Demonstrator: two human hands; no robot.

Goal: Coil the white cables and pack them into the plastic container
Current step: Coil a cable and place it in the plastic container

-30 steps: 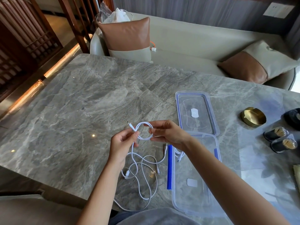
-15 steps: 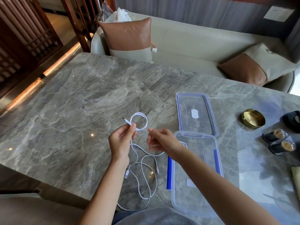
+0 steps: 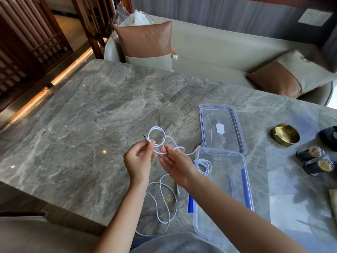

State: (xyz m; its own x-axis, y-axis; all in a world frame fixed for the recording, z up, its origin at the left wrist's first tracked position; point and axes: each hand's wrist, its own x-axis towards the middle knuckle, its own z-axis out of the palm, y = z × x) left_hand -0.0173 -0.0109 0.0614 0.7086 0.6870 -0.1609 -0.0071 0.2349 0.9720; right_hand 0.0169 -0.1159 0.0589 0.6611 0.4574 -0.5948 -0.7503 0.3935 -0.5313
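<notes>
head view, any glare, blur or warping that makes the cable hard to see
Head view: wide-angle warping bends the table edges and sofa; small light glints dot the marble, and a pale glare patch lies right of the container. The cable loop between the left hand and right hand stands out clearly; fingertips look slightly soft.

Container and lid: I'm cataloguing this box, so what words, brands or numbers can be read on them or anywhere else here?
No text can be read.
Lid: a white sticker, no legible print.
Container: no label visible.
Wall plate: small dark marks, too blurred to read.
Two dark jars: no readable label.
</notes>
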